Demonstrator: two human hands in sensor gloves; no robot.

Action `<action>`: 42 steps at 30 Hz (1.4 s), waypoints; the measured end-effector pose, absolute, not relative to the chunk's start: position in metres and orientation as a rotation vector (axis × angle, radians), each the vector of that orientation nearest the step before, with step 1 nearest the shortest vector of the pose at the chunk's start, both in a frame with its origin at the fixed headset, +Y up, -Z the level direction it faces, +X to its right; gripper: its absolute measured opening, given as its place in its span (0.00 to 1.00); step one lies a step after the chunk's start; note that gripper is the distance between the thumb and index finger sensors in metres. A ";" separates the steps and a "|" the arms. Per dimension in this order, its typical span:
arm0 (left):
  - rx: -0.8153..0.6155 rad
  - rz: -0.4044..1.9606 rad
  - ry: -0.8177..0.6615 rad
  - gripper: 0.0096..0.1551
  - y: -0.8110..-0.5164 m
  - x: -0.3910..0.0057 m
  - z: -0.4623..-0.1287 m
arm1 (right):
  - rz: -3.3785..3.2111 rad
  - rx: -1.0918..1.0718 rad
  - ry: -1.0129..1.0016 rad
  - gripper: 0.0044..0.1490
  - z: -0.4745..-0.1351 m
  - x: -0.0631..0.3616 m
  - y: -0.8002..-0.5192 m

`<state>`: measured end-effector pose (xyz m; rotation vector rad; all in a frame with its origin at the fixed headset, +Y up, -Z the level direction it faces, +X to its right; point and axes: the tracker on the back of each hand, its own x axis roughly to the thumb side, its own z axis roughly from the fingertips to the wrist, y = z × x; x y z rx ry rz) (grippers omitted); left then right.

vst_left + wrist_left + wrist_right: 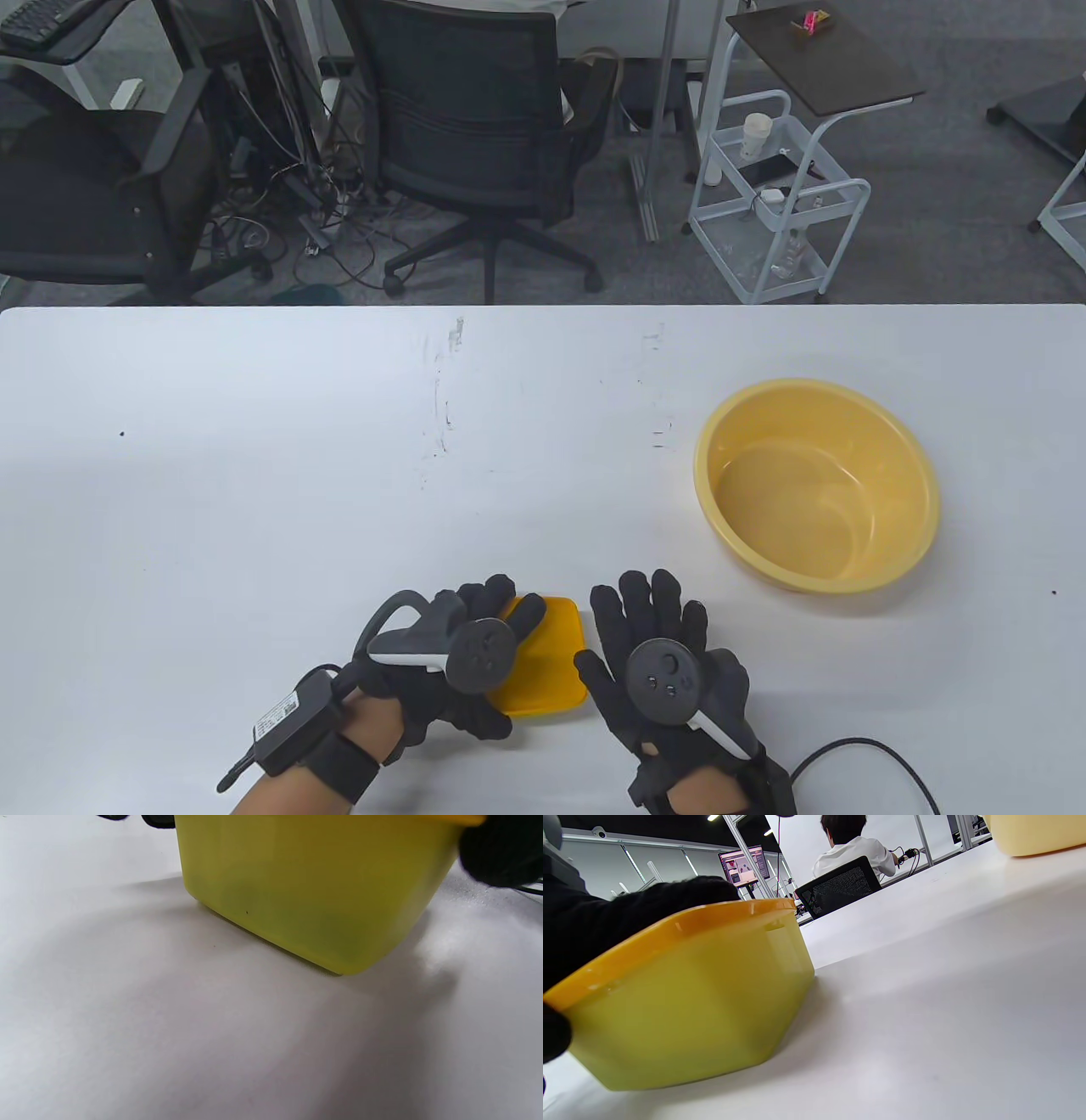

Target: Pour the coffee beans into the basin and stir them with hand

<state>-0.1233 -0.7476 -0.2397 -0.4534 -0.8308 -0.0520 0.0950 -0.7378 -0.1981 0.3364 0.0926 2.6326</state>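
A yellow box with an orange lid point(551, 671) stands near the table's front edge, between my two hands. Its contents do not show through the lid or the cloudy walls point(314, 887). My left hand point(509, 613) grips it from the left, fingers curled over the lid point(649, 908) and thumb at the near edge. My right hand point(646, 620) lies just right of the box point(691, 1001), fingers straight and spread, the thumb touching the box's side. The pale yellow basin point(929, 501) sits upright at the right with no beans inside, well apart from both hands.
The white table point(254, 475) stretches left and back. A black cable point(891, 760) loops at the front right. Beyond the far edge are office chairs point(475, 127) and a white cart point(780, 212). A person sits at a desk point(857, 853) in the background.
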 end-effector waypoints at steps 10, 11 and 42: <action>-0.229 -0.078 -0.844 0.79 -0.725 -0.140 -0.219 | 2.639 0.340 0.106 0.49 -0.198 0.094 -0.738; -0.194 -0.055 -0.823 0.79 -0.717 -0.149 -0.214 | 2.639 0.343 0.105 0.50 -0.198 0.094 -0.738; -0.631 0.237 -0.579 0.79 -0.797 -0.192 -0.225 | 2.918 0.851 0.160 0.61 -0.184 -0.019 -0.751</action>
